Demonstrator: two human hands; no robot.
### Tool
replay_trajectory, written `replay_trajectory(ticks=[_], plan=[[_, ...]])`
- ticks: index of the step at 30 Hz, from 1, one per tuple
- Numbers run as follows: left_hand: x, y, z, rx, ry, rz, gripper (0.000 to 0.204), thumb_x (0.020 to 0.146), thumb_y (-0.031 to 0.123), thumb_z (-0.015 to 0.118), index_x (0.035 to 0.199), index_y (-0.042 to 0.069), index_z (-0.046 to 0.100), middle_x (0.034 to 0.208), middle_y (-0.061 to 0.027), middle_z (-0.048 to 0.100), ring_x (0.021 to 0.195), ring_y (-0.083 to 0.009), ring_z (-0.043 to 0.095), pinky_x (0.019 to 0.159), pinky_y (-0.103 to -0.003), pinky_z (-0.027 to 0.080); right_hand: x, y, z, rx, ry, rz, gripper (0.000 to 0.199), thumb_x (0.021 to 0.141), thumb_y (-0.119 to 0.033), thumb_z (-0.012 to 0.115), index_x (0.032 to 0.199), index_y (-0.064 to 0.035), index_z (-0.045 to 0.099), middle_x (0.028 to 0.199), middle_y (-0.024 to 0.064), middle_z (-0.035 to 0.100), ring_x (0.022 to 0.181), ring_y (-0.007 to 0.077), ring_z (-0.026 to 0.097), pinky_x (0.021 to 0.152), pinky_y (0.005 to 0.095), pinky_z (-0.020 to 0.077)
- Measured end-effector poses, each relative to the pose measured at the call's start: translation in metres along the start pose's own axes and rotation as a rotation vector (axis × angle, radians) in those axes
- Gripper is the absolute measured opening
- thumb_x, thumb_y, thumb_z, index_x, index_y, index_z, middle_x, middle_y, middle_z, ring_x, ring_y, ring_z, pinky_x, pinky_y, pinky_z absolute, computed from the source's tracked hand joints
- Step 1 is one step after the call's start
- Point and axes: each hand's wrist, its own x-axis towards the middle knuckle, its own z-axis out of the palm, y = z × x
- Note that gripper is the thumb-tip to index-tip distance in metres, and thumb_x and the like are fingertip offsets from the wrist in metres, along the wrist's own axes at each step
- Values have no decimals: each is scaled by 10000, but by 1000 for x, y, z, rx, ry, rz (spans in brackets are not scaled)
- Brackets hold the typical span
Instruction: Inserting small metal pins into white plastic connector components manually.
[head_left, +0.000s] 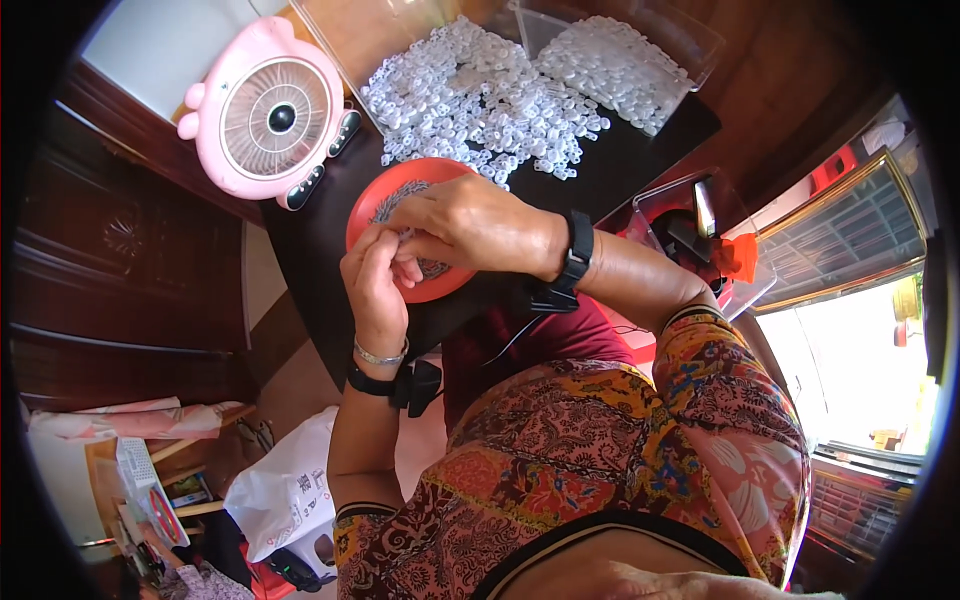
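Both of my hands meet above a round orange-red dish [441,288] that holds many small grey metal pieces [396,198], like nails or pins. My left hand [374,285] has its fingers bent and its fingertips pressed together at the dish's left side. Reaching across from the right, my right hand [462,222] pinches close to the left fingertips. What the fingers hold is too small and too covered to make out. Beyond the dish, a loose pile of small white plastic pieces with holes [480,95], like cable clips, covers the dark table [320,245].
A pink animal-shaped fan [282,118] stands at the table's left. More white pieces fill a clear tub [655,100] at the back right. Another clear box [725,270] with dark and orange items is at the right. A white plastic bag [290,490] lies at lower left.
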Motion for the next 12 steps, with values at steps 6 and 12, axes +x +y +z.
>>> replay_trajectory(ticks=[6, 12], plan=[[-31, 13, 21, 69, -66, -23, 259, 886, 147, 449, 710, 9, 578, 529, -6, 482, 440, -68, 415, 431, -203, 291, -30, -28, -18, -14, 83, 31, 169, 766, -154, 680, 870, -48, 598, 714, 93, 584, 651, 290, 607, 584, 371, 490], [-66, -5, 37, -72, -15, -54, 285, 886, 199, 435, 662, 37, 501, 519, -27, 451, 422, -96, 391, 427, -217, 285, -59, -46, -19, 122, 60, 95, 137, 779, -160, 690, 834, -59, 616, 714, 91, 592, 660, 284, 615, 582, 359, 496]])
